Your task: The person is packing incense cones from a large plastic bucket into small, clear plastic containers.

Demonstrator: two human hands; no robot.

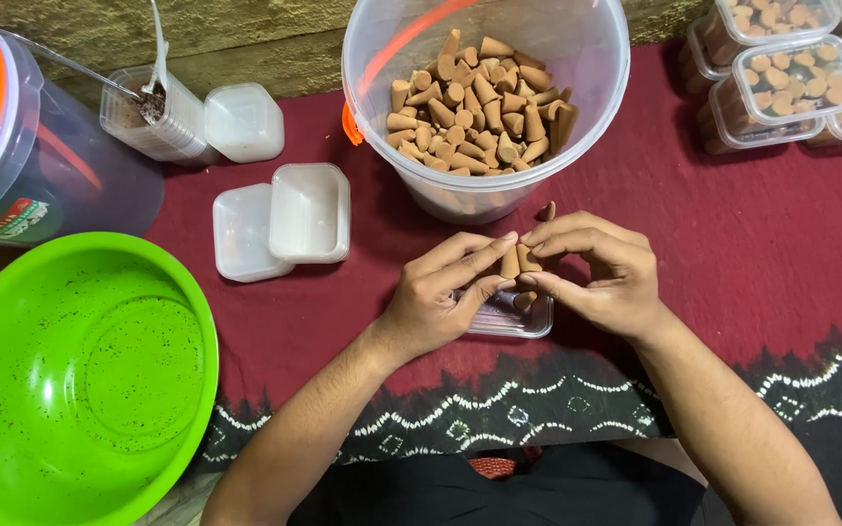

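holding a small cluster of brown cones [518,263] between both hands, you have your left hand [436,302] and right hand [596,273] meeting just above a small clear box [514,317] on the red cloth [733,244]. the fingers [475,255] of the left hand are pinched together on the cones from one side, and the fingers [562,239] of the right hand are clamped on them from the other, fingertips almost touching over the top. one loose cone [549,210] stands just above your right fingers, beside the tub.

to do this well, keep the cones upright and tight against each other as you lower them, so that they go into the box as one block and none tips over. hold low on their sides, not on the tips, which look easy to chip. keep your wrists over the box so nothing drops onto the cloth.

the big clear tub [577,58] of cones stands just behind your hands. two empty boxes [285,219] lie to the left of it, near a green bowl [12,409]. filled boxes [791,83] are stacked at the far right, well apart from your hands.
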